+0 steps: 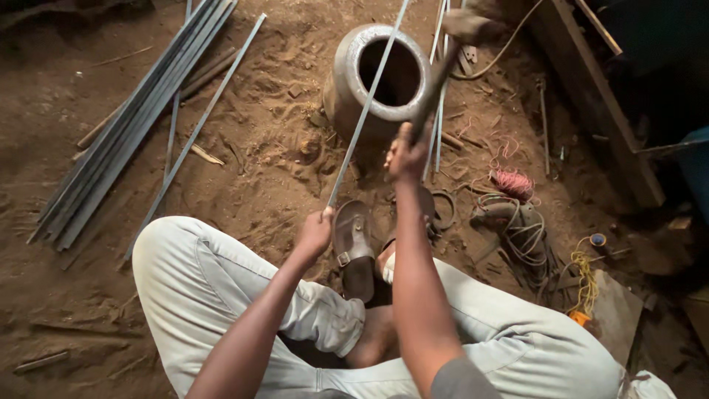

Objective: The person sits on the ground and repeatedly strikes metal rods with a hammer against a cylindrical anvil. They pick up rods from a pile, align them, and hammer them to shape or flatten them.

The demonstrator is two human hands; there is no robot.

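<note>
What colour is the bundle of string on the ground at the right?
Pinkish red string, seen clearly in the head view.

This is a rough metalworking shop with a floor of bare packed brown earth (pixel 281 177). A bundle of long flat grey steel strips (pixel 133 125) lies on the dirt, with loose thin rods (pixel 193 133) beside it. A dented round grey metal pot (pixel 377 77) stands in the dirt, and coils of grey and red wire (pixel 513 214) lie tangled near a weathered wooden beam (pixel 598 103). Scraps of metal and wood litter the ground.
</note>
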